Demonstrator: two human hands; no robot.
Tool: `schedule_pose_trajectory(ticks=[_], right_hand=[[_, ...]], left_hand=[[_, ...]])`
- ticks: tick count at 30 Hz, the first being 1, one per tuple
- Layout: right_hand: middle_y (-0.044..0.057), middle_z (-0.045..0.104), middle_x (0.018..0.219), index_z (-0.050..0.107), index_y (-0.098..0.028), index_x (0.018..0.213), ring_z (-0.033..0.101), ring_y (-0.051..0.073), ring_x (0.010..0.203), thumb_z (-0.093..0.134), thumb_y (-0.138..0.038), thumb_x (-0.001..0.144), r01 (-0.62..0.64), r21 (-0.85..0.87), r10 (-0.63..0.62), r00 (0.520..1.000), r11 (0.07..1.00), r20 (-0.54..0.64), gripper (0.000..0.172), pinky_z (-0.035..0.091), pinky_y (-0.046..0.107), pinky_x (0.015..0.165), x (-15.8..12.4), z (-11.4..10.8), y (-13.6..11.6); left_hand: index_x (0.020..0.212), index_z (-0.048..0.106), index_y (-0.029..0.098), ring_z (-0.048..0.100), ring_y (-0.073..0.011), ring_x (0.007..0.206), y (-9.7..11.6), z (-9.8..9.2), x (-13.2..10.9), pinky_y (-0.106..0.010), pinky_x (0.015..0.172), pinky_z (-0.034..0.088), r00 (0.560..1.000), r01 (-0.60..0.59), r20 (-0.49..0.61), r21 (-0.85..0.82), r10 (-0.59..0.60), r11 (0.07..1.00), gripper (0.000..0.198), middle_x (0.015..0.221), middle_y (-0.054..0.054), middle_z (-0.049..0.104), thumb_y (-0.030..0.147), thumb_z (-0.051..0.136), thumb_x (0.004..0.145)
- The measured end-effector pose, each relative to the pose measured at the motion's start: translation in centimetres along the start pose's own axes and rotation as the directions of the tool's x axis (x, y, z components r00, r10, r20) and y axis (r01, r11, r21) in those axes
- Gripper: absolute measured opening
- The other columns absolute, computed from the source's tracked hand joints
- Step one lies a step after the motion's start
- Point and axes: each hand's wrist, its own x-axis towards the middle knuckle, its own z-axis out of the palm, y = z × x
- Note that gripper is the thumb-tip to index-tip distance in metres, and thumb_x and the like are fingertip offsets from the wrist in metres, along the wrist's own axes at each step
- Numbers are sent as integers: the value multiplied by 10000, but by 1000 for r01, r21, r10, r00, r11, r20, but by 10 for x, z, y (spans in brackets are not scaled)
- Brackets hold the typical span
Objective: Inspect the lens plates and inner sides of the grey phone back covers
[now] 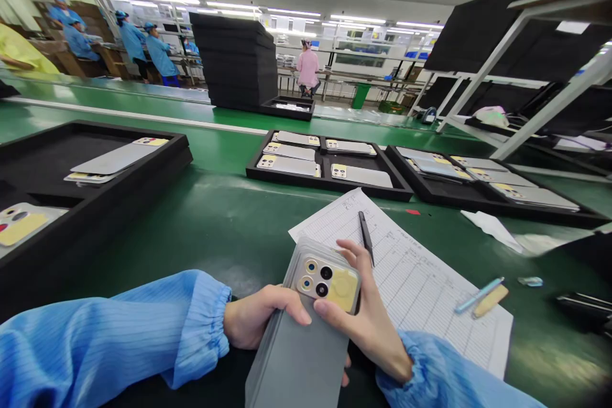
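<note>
A stack of grey phone back covers [306, 344] with a camera module on top sits between my hands at the near edge of the green table. My left hand [261, 322] wraps the stack's left side, thumb on top. My right hand [366, 319] grips its right side, fingers curled around the camera end. Both arms wear blue sleeves. Under my right hand lies a printed paper form [421, 274] with a black pen [366, 237] on it.
Black trays with back covers stand at the left [157, 159], middle [325, 178] and right [497, 204]. A blue tool and a tan stick [480, 296] lie on the form. A tall stack of black trays [236, 60] and several workers are behind.
</note>
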Motion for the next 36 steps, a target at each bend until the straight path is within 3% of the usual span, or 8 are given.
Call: schedule_pose_trajectory(ticks=[3,7,11,16,24,36], right_hand=[[34,507,1001,301,-242,1175,562,189,882,661,-291,634,34,-80,-37,999,996,-32,652,454,306,780,1,-2,2],[3,563,840,454,-220,1038,551,149,698,614,-354,699,6,-90,-3,999,996,33,398,457,262,638,3,-4,1],[38,599,937,511,-215,1063,578,175,783,541,-386,780,-42,-48,43,999,998,19,332,469,294,693,4,-4,-1],[32,593,1014,574,-239,1062,567,181,919,409,-353,870,1,-38,-1,1000,999,-2,279,437,312,819,3,-5,1],[33,581,1026,555,-248,1079,568,183,929,391,-360,877,24,0,-24,999,1000,29,283,442,318,826,4,-6,4],[29,612,1048,532,-265,1069,562,212,1006,408,-380,872,-50,45,48,998,998,41,260,403,357,902,2,-6,4]], left_hand=[[998,599,84,619,-208,775,1,4,-1,-343,770,422,994,23,-111,20,-21,1000,426,786,-79,668,179,460,606],[1003,594,142,588,-140,617,1,6,0,-310,731,445,962,71,-268,86,-45,994,459,697,-8,659,80,538,552],[995,590,149,585,-128,610,2,6,1,-306,723,459,962,114,-258,89,-88,990,450,713,-1,657,66,559,553],[1004,586,148,600,-132,644,6,8,1,-303,731,464,960,138,-249,43,-123,989,475,770,-12,671,46,550,541],[1059,563,160,611,-130,654,6,6,1,-300,732,466,965,132,-227,-10,-131,991,545,801,-16,679,9,546,535],[1049,575,161,610,-128,681,6,6,-1,-281,729,468,971,119,-206,-16,-120,993,510,838,-21,678,18,553,560]])
